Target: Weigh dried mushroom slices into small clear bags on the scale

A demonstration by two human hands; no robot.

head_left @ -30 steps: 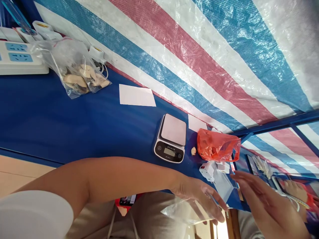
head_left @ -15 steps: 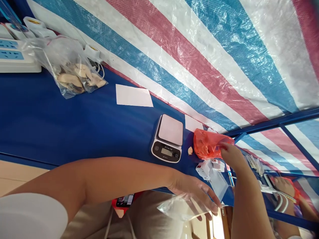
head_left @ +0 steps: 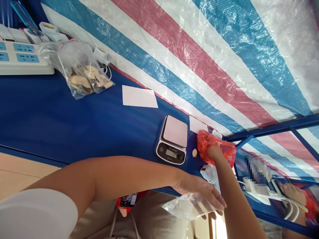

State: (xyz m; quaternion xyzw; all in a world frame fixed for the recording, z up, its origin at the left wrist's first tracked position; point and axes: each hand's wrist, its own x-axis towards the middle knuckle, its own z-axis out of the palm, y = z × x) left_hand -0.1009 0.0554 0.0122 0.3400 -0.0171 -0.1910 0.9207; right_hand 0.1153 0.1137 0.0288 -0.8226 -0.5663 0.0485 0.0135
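My left hand (head_left: 199,196) hovers at the near edge of the blue table (head_left: 62,122), fingers stretched over a clear plastic bag (head_left: 185,207) that it holds off the edge. My right hand (head_left: 211,152) reaches into a red plastic bag (head_left: 224,147) beside the small kitchen scale (head_left: 172,140). Its fingers are hidden inside the red bag. A small pale piece (head_left: 194,152) lies on the table between the scale and the red bag.
A clear bag of pale pieces (head_left: 84,78) and a white power strip (head_left: 22,58) lie at the far left. Two white paper slips (head_left: 139,97) (head_left: 198,124) and a white plug adapter (head_left: 208,172) rest on the table. Another person's hand (head_left: 295,196) shows at the lower right.
My right hand has moved from open air at the lower right up to the red bag and pushed into it, crumpling it. My left hand kept the clear bag in place.
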